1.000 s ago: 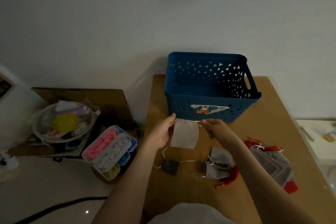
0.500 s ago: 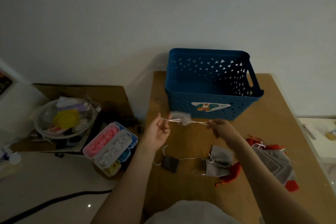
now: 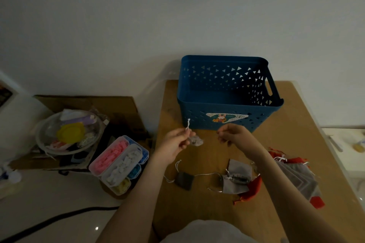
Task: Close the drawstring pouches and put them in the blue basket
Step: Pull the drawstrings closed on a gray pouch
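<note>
The closing step is in hand. The left hand [image 3: 175, 143] pinches a white cord [image 3: 188, 124] between its fingers. The pouch [image 3: 196, 141] hangs bunched up just beside that hand, in the air before the basket [image 3: 223, 59]. The right hand [image 3: 236, 134] has its fingers curled together close by; I cannot tell whether they hold the other cord. The pouch's mouth looks drawn shut, so the next move likely calls for lifting it over the near rim and letting go. No pouch shows inside the basket. More pouches [image 3: 239, 175] wait on the counter [image 3: 296, 112]. The sticker [image 3: 227, 118] on the basket reads "EP".
</note>
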Demonstrator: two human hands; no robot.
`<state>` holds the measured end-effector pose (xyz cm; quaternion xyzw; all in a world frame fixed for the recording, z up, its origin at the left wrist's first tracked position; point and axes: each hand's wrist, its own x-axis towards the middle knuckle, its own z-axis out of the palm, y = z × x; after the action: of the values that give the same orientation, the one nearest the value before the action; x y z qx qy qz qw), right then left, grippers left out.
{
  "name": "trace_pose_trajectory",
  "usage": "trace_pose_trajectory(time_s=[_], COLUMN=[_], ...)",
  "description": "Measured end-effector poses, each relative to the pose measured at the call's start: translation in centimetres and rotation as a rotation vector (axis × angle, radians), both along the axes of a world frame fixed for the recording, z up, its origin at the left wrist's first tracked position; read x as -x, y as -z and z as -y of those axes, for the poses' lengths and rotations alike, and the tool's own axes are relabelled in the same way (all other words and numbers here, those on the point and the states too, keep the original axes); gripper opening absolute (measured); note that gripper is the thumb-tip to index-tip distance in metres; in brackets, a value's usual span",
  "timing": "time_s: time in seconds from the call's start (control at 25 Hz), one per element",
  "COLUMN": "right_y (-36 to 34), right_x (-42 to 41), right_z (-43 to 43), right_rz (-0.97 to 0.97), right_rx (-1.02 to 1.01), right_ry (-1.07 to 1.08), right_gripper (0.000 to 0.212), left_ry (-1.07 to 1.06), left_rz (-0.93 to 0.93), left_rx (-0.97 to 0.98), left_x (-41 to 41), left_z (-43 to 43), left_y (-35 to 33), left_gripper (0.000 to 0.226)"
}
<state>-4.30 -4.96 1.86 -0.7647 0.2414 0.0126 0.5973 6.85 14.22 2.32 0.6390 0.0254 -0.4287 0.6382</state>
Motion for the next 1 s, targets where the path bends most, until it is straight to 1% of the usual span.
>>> trace_pose_trajectory(time_s=[0.12, 0.2, 0.28, 0.4, 0.48, 0.52, 0.64, 0.72, 0.76, 0.84, 0.88, 0.96, 1.0], right_y=[-2.3, -4.0, -5.2, -5.7, -5.4, -5.3, -4.8, -4.6, -4.3, -3.6, -3.1, -2.3, -2.2], right_x=[-1.4, -2.5, -3.4, -4.3, -4.4, -4.4, -4.2, -4.1, -4.0, -3.7, -3.5, -3.1, -3.0], right_z=[-1.0, -1.8, -2.4, -2.6, -2.5, -2.5, -2.2, -2.2, -2.2, -2.3, -2.4, -2.7, -2.8], right_rz=[0.043, 0.084, 0.111, 0.118, 0.125, 0.127, 0.148, 0.169, 0.164, 0.108, 0.073, 0.055, 0.069], right_rx=[0.122, 0.167, 0.193, 0.299, 0.337, 0.341, 0.315, 0.272, 0.226, 0.144, 0.145, 0.185, 0.213], right_ry=[-0.207, -0.287, -0.315, -0.293, -0.288, -0.283, -0.238, -0.197, -0.182, -0.199, -0.218, -0.204, -0.169], right_gripper=[0.011, 0.008, 0.006, 0.010, 0.015, 0.015, 0.009, 0.005, 0.007, 0.014, 0.013, 0.002, 0.009], left_ry=[0.162, 0.282, 0.397, 0.502, 0.525, 0.536, 0.582, 0.582, 0.562, 0.488, 0.448, 0.399, 0.379], left_rz=[0.236, 0.373, 0.400, 0.333, 0.299, 0.325, 0.513, 0.601, 0.628, 0.646, 0.641, 0.608, 0.560], left_rx=[-0.126, -0.172, -0.150, -0.071, -0.020, -0.037, -0.172, -0.223, -0.243, -0.281, -0.298, -0.306, -0.288], left_x=[0.5, 0.8, 1.3, 1.5, 1.5, 1.4, 1.2, 1.1, 1.1, 1.0, 1.0, 0.9, 0.9], left_z=[1.2, 2.0, 2.6, 2.7, 2.6, 2.4, 2.3, 2.2, 2.3, 2.5, 2.6, 2.7, 2.6], left_y=[-0.9, -1.6, -2.3, -3.0, -3.2, -3.2, -3.2, -3.1, -3.0, -3.0, -2.9, -2.8, -2.7], left_gripper=[0.014, 0.016, 0.018, 0.020, 0.020, 0.022, 0.032, 0.033, 0.033, 0.035, 0.035, 0.037, 0.038])
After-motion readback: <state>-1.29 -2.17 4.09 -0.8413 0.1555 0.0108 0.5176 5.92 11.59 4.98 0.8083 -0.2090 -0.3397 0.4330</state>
